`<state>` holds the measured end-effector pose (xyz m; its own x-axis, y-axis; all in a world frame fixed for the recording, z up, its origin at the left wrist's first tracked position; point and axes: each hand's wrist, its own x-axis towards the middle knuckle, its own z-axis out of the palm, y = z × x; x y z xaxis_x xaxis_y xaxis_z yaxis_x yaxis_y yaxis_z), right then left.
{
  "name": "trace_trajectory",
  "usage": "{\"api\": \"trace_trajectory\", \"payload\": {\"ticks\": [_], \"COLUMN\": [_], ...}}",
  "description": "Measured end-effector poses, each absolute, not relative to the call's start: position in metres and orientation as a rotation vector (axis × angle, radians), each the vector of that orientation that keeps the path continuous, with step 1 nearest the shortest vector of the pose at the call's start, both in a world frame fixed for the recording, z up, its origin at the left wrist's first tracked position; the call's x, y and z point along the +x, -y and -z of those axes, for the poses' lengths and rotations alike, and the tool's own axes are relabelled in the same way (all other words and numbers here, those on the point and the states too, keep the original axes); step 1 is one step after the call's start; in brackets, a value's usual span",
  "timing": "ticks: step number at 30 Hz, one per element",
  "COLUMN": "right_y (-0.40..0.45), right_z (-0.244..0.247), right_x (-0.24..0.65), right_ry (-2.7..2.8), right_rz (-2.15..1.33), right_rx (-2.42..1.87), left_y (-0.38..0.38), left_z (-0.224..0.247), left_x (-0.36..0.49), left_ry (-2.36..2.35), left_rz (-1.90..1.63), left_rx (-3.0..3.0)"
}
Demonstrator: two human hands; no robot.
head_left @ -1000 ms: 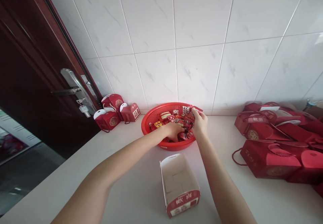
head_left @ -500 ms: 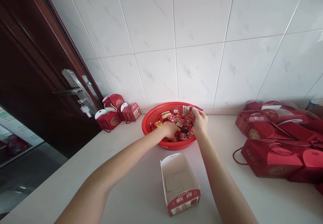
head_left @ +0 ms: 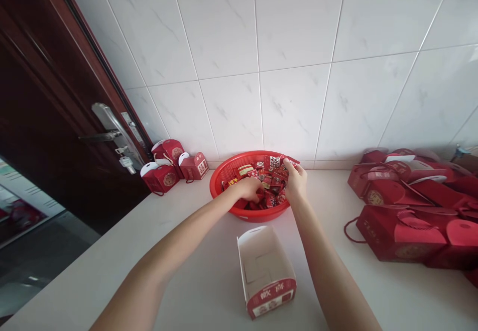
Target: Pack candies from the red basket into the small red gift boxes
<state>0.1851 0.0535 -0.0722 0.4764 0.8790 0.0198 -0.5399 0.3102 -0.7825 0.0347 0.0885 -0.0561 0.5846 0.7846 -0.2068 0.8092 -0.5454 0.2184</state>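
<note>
A red plastic basket (head_left: 216,191) stands by the wall, holding many wrapped candies (head_left: 274,186) in red and other colours. My left hand (head_left: 250,190) reaches down into it, fingers curled among the candies; what its fingertips grip is partly hidden. At the basket's right rim, my right hand (head_left: 296,176) pinches a red candy packet (head_left: 274,163) between thumb and fingers. Between my forearms sits an open red-and-white paper box (head_left: 263,266), its pale inside facing up with nothing in it.
Several small red gift boxes (head_left: 162,176) stand at the left near the door (head_left: 48,97). On the right, red gift boxes with rope handles (head_left: 403,236) are piled along the white countertop (head_left: 197,271). A tiled wall (head_left: 295,107) rises behind.
My left hand has shifted slightly within the basket, its fingers drawing together among the candies. The right hand and its packet stay almost where they were.
</note>
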Motion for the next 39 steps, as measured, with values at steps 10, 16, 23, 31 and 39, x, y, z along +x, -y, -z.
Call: {"api": "trace_trajectory", "payload": {"ticks": [10,16,23,31,39], "right_y": [-0.052,-0.052,-0.051,-0.049,-0.047], "right_z": [0.07,0.069,0.069,0.066,0.064], "right_x": [0.186,0.185,0.186,0.184,0.184], "right_ry": [0.479,0.46,0.454,0.444,0.435], "right_rz": [-1.0,-1.002,-1.005,-1.003,-1.01], "right_rx": [-0.796,-0.791,-0.799,-0.792,-0.794], "left_y": [-0.104,-0.112,-0.113,-0.111,-0.109], "left_z": [0.058,0.063,0.068,0.071,0.066], "left_x": [0.023,0.021,0.018,0.017,0.017], "left_ry": [-1.351,-1.375,-1.484,-1.56,-1.569], "left_rz": [-0.475,-0.719,-0.829,-0.776,-0.718], "left_rx": [2.352,2.199,2.052,2.037,2.144]}}
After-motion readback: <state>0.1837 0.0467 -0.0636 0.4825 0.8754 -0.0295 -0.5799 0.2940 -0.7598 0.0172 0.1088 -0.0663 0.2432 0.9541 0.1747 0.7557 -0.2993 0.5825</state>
